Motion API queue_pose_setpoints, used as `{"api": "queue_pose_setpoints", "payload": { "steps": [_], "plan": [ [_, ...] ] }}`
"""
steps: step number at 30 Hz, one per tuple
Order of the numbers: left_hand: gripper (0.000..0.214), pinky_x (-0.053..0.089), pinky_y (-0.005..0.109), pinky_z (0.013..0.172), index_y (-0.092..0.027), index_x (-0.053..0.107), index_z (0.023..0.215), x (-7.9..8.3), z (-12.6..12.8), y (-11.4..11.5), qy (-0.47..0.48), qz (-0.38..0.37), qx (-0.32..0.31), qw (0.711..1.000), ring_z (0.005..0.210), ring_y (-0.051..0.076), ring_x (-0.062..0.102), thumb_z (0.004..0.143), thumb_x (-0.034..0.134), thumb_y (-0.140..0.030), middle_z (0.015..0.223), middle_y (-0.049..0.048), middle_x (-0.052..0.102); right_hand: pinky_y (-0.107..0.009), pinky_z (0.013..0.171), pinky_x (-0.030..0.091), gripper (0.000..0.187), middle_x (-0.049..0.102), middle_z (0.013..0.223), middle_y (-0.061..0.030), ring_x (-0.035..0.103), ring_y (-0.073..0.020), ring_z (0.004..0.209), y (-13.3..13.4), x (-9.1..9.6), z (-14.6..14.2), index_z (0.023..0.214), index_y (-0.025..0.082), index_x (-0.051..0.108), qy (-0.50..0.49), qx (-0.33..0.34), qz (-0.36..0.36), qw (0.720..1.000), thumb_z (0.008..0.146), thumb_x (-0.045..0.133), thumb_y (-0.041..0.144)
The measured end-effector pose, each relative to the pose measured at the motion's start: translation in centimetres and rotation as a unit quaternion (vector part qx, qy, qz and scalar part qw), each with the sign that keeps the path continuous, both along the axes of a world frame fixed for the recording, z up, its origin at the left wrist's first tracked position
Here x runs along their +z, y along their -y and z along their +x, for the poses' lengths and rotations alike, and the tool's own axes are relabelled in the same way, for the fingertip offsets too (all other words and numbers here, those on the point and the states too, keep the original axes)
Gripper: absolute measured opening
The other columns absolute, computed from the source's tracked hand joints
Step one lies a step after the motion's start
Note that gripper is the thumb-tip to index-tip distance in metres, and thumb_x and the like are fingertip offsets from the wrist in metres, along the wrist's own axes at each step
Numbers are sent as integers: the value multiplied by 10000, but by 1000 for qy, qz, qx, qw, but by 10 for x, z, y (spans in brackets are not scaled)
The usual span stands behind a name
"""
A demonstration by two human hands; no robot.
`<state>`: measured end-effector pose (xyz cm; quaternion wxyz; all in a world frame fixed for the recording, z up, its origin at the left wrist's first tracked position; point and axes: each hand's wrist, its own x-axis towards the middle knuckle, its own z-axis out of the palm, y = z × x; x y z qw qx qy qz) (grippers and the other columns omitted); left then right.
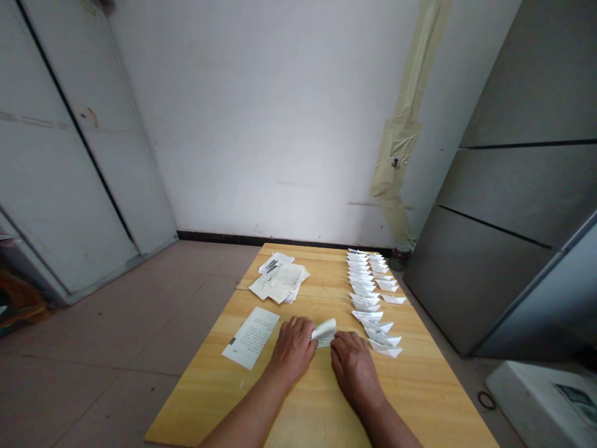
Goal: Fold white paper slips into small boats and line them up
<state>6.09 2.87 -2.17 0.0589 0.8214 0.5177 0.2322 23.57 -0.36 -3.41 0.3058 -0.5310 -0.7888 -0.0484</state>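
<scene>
This is a bare indoor back room, more like a storeroom or plain workroom than a home. A tall grey metal cabinet (pixel 508 205) fills the right side, and a pale metal cabinet (pixel 79 186) stands on the left. The white plaster wall (pixel 261 112) carries a long strip of beige tape (pixel 401 143), the floor (pixel 116 311) is tiled, and a plain wooden table (pixel 410 398) holds folded paper pieces (pixel 367 315).
</scene>
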Motion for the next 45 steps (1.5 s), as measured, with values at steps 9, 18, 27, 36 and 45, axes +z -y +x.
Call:
{"api": "queue_pose_setpoints", "payload": {
  "steps": [9, 18, 27, 36, 45],
  "plan": [
    [439, 450, 242, 724, -196, 546, 1135, -8, 9, -10, 292, -123, -1, 949, 795, 152, 605, 736, 480, -25, 879, 5, 660, -317, 749, 355, 164, 645, 863, -37, 528, -205, 839, 0, 0, -1, 751, 200, 587, -7, -1, -5, 1000, 842, 552, 68],
    [456, 452, 217, 668, -179, 631, 1140, -15, 20, -16, 370, -136, 91, 915, 704, 135, 588, 708, 532, -71, 746, -25, 623, -324, 759, 481, 226, 662, 888, -73, 607, -204, 847, -5, 0, 6, 875, 199, 621, -117, 7, 30, 993, 871, 428, 82],
    [484, 459, 217, 635, -207, 625, 1204, -3, 22, -1, 329, -92, 81, 936, 619, 120, 555, 735, 556, -109, 698, -48, 617, -495, 990, 498, 407, 595, 1291, -151, 558, -269, 1200, -12, -8, 8, 1297, 195, 551, -160, 17, 100, 982, 904, 458, 141],
    [550, 529, 304, 870, -247, 584, 1268, -14, 26, 1, 289, -56, 31, 955, 916, 167, 658, 751, 528, -65, 1149, 34, 700, -443, 987, 523, 539, 580, 1327, -150, 550, -251, 1239, -10, -12, 2, 1419, 180, 433, -148, 71, 69, 984, 888, 406, 90],
    [525, 532, 258, 801, -225, 592, 1249, -13, 26, 0, 292, -34, 11, 956, 797, 138, 650, 759, 528, -49, 886, 5, 707, -380, 838, 574, 509, 632, 1095, -131, 638, -232, 987, -6, -2, -2, 1357, 185, 471, -153, 64, 71, 984, 872, 387, 56]
  ]
}}
